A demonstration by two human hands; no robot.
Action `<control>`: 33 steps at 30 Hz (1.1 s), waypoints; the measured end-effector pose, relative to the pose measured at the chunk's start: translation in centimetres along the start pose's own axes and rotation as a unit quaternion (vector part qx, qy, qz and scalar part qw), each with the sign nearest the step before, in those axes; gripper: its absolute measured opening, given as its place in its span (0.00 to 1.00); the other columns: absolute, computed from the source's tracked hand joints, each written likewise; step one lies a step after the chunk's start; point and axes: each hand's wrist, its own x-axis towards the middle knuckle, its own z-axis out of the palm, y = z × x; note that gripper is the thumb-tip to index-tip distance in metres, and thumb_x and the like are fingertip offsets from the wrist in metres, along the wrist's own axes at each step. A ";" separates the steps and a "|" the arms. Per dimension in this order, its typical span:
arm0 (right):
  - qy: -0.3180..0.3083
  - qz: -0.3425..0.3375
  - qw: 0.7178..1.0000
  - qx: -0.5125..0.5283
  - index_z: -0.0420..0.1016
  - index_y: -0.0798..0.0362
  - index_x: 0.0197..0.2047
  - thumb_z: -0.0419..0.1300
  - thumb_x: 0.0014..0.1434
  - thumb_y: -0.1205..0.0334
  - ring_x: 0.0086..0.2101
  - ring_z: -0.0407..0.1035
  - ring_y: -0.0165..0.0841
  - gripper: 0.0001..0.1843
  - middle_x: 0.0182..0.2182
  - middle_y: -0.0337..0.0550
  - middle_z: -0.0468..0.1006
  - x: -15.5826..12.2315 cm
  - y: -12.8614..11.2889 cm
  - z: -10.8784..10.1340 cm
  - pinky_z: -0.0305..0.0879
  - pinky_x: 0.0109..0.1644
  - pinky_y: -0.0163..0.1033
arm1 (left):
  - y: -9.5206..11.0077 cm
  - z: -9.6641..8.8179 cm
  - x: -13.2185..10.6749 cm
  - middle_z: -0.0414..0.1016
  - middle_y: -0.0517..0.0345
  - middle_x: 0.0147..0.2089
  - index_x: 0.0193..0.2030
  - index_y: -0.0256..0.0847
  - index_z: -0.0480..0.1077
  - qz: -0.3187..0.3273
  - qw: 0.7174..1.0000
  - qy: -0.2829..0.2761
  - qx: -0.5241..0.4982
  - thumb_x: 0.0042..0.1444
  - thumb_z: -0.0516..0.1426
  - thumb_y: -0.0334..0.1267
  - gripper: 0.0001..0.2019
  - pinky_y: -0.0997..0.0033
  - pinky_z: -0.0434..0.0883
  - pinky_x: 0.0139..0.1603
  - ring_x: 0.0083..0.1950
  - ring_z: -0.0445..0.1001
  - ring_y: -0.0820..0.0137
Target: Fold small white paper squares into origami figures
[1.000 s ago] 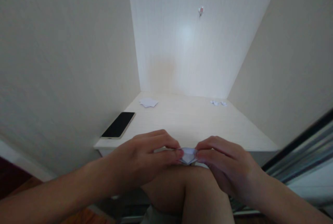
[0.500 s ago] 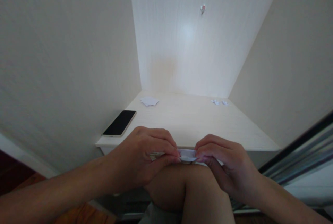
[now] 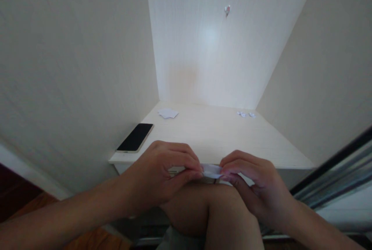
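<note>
A small folded piece of white paper (image 3: 211, 170) stretches between my two hands, just above my knees and in front of the shelf's front edge. My left hand (image 3: 174, 172) pinches its left end between thumb and fingers. At the other end, my right hand (image 3: 250, 178) grips it the same way. The fingertips cover both ends, so only the middle of the paper shows.
A white shelf surface (image 3: 209, 130) lies beyond my hands, walled on both sides. On it are a black-screened phone (image 3: 135, 137), a stack of white paper pieces (image 3: 168, 113) and small crumpled white bits (image 3: 243, 114). A hook (image 3: 227, 10) sits on the back wall.
The paper between my fingertips is tilted slightly differently, and both hands keep their pinch on it. The whole view has shifted a little.
</note>
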 end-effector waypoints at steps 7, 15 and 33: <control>0.035 0.023 0.997 0.059 0.77 0.50 0.43 0.61 0.67 0.68 0.37 0.75 0.32 0.05 0.37 0.43 0.82 0.6 0.9 0.3 0.71 0.41 0.38 | -1.4 1.3 0.0 0.82 0.62 0.38 0.46 0.44 0.78 0.003 0.999 0.047 -0.001 0.59 0.66 0.33 0.09 0.79 0.75 0.38 0.34 0.80 0.76; 0.004 0.135 0.983 0.128 0.80 0.52 0.42 0.65 0.65 0.59 0.39 0.74 0.34 0.06 0.38 0.44 0.82 1.9 0.5 0.0 0.70 0.43 0.39 | -2.1 2.0 0.0 0.83 0.56 0.40 0.48 0.44 0.79 0.032 0.997 0.072 0.010 0.61 0.64 0.33 0.09 0.76 0.77 0.37 0.35 0.81 0.72; 0.001 0.052 0.998 -0.045 0.76 0.52 0.41 0.56 0.70 0.65 0.36 0.70 0.31 0.07 0.36 0.43 0.78 3.9 0.4 0.3 0.65 0.38 0.37 | -1.5 3.7 0.7 0.81 0.52 0.40 0.48 0.37 0.79 -0.163 0.946 0.121 -0.252 0.57 0.67 0.40 0.14 0.71 0.82 0.36 0.37 0.81 0.68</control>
